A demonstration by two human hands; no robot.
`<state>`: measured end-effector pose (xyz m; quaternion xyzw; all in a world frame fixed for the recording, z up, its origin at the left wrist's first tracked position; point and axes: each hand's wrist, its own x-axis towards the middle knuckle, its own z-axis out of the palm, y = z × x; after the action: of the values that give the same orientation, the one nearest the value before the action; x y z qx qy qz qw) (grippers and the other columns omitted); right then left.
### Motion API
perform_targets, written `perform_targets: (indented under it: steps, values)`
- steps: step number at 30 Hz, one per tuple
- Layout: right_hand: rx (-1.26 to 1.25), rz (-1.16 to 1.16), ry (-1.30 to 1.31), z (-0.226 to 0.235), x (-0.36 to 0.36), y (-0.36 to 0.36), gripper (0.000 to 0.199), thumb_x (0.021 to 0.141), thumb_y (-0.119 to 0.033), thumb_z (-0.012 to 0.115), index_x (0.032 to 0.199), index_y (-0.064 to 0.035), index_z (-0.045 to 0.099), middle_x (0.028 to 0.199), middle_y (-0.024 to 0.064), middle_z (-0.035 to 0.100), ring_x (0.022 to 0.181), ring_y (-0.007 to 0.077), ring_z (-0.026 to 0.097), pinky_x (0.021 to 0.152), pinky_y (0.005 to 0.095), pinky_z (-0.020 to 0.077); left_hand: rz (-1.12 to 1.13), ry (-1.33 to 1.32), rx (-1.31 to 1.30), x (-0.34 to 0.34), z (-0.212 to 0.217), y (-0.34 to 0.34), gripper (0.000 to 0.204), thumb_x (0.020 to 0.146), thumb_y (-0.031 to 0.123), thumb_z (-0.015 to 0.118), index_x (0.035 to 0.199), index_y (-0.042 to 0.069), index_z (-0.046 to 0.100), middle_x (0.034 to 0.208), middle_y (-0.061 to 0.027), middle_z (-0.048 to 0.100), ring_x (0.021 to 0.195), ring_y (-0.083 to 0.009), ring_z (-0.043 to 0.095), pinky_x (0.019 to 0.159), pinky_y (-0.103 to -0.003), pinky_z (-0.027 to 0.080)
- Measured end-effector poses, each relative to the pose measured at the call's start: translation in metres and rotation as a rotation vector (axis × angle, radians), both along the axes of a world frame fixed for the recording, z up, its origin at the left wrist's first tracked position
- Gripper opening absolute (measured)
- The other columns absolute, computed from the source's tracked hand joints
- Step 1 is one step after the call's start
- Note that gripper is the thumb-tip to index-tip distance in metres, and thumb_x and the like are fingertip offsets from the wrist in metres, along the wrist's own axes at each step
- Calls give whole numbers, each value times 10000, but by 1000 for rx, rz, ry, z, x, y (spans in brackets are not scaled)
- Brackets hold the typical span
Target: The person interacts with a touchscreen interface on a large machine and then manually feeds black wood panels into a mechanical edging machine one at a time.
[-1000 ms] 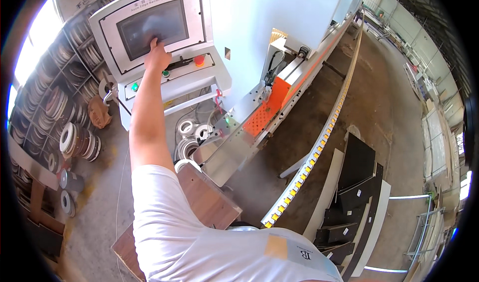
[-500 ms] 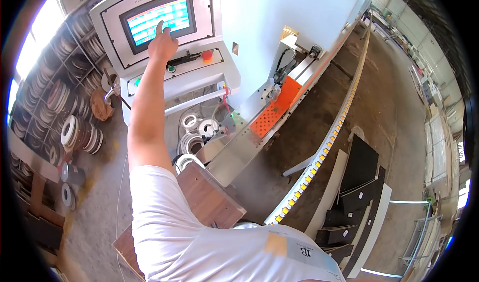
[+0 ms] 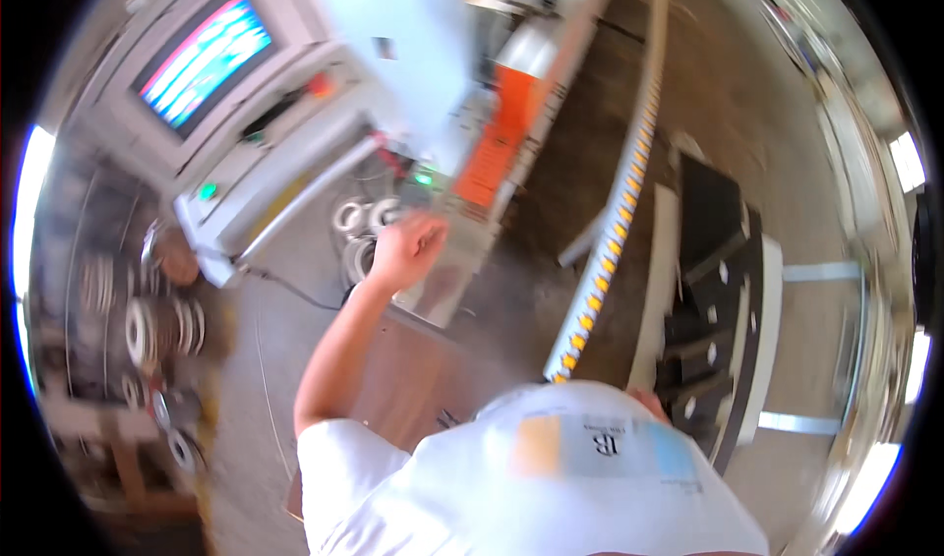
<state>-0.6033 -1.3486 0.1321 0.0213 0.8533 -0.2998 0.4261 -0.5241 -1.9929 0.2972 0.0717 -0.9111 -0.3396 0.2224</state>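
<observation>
My left hand (image 3: 411, 249) hangs over the near end of the machine's metal bed (image 3: 442, 286), fingers curled in and somewhat smeared by motion. Nothing shows in it. Beyond and left of it stands the edge banding machine's control panel, with a lit touchscreen (image 3: 206, 59), a red button (image 3: 320, 85) and a green button (image 3: 207, 191). Past the hand, an orange perforated plate (image 3: 489, 168) lies along the bed. At the right side of my white shirt, a small patch of skin (image 3: 649, 404) shows from my right arm or hand; its fingers are hidden.
Close in front is a brown wood-grain board (image 3: 403, 369). White banding rolls (image 3: 352, 217) lie on the floor beside the machine. A long rail with yellow rollers (image 3: 612, 251) runs away on the right, with dark panels (image 3: 713, 212) beyond. More rolls (image 3: 147, 332) are at the left.
My left hand has left the touchscreen and come down and right to the metal bed, its pointing finger now curled. The view has shifted, and a patch of skin appears at my right side.
</observation>
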Motion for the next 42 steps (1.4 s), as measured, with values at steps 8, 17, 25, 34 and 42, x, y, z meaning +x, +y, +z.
perform_targets:
  steps: [8,17,25,34,42]
  values:
    - [-157,-266,29,-17,17,32,319,981,-343,644,1089,-52,719,867,50,716,757,150,679,717,320,550,-276,-433,739,-23,-89,232,174,1008,54,600,1149,-20,670,981,-45,713,812,-93,653,756,-240,538]
    - [-156,-857,-241,-97,95,179,400,950,-395,650,1138,-48,716,1000,69,747,865,173,709,745,326,566,-176,-658,101,-63,-150,325,214,930,238,713,946,52,608,767,-99,676,700,-247,654,681,-385,523]
    - [35,-858,-245,-197,91,315,422,917,-440,661,1141,-84,702,1015,62,750,890,202,721,726,348,545,79,-810,-142,-65,-152,335,324,924,287,724,858,62,500,706,-100,548,641,-276,537,639,-441,470]
    - [363,-1162,176,-290,-53,467,1036,759,-618,791,1450,73,447,1394,282,569,1315,379,556,1093,400,443,100,-932,-339,-83,-136,356,333,968,239,664,863,42,416,712,-128,500,644,-301,504,643,-459,442]
    - [10,-1522,-70,-304,-108,497,1315,680,-621,886,1568,92,228,1569,241,406,1439,328,428,1173,417,351,223,-1026,-278,-84,-135,362,304,990,155,632,855,42,384,748,-121,473,697,-271,482,676,-419,436]
